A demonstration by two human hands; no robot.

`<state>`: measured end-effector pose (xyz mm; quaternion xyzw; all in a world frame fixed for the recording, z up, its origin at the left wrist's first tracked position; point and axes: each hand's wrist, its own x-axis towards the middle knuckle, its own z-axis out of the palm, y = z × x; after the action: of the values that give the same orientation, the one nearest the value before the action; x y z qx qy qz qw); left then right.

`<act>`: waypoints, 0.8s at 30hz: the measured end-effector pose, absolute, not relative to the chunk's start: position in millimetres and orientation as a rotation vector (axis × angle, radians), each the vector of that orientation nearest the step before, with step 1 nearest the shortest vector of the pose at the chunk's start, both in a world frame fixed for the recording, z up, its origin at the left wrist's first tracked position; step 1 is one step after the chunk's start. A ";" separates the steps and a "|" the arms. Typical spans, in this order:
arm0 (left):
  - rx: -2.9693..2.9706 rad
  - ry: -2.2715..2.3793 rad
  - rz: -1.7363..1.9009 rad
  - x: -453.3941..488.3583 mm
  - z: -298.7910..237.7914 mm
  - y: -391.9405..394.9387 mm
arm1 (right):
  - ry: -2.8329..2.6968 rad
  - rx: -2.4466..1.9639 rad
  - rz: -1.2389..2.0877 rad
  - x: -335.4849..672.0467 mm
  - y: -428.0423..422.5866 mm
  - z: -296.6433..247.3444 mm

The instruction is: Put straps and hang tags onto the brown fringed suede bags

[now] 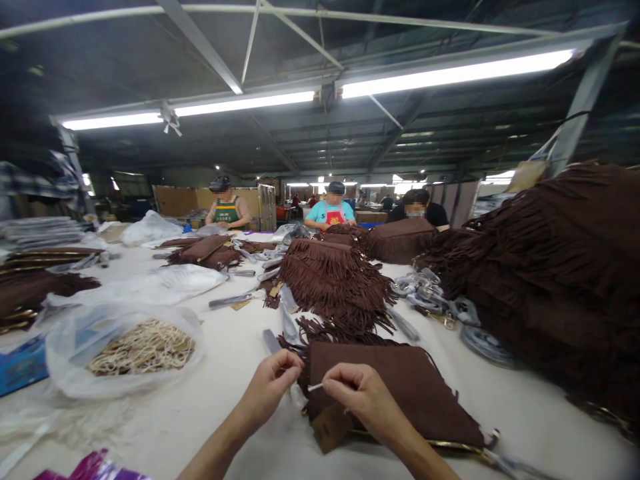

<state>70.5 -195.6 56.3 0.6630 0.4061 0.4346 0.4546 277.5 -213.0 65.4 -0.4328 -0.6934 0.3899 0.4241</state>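
Over the left end of a dark brown fringed bag (385, 380), my two hands are close together and apart from each other. The fingertips of my right hand (363, 397) pinch a short, thin white string end (315, 387) that points left. My left hand (273, 387) is closed in a pinch too, but what it holds, if anything, is too small to make out. A brown cardboard tag (331, 427) hangs at the bag's near left edge, below my right hand. The bag lies flat, its gold zipper (435, 443) along the near side.
An open clear plastic bag (60, 360) of tags with cream strings (145, 347) stands left. More fringed bags (335, 273) lie ahead; a tall brown heap (555, 280) rises at right. Wrapped straps (420, 287) lie between. Several people, including one in a blue shirt (315, 212), sit across the table.
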 end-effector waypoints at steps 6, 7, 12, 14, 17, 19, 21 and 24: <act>2.556 1.106 0.534 56.9 41.7 -194.8 | -1.816 -1.126 0.953 277.2 -204.0 44.7; 2.616 1.131 0.512 57.4 39.8 -194.5 | -1.831 -1.129 0.954 275.9 -204.3 41.8; 2.706 1.092 0.471 54.5 37.1 -190.8 | -1.911 -1.145 0.930 271.5 -209.5 31.4; 2.712 1.090 0.430 52.1 38.9 -190.1 | -1.907 -1.157 0.920 270.8 -210.4 29.3; 2.699 1.127 0.368 48.7 42.2 -189.8 | -1.908 -1.199 0.909 269.2 -209.6 28.3; 2.666 1.136 0.372 45.8 43.3 -189.5 | -1.913 -1.229 0.897 267.2 -209.1 28.9; 2.626 1.140 0.419 42.8 42.8 -190.0 | -1.915 -1.238 0.895 265.4 -209.7 29.7; 2.567 1.152 0.484 41.5 38.9 -194.5 | -1.930 -1.194 0.928 267.5 -211.3 25.8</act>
<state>41.5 -194.5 38.9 0.8899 0.3995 0.1678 0.1426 267.5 -211.3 25.8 -0.4582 -0.7407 0.3561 0.3384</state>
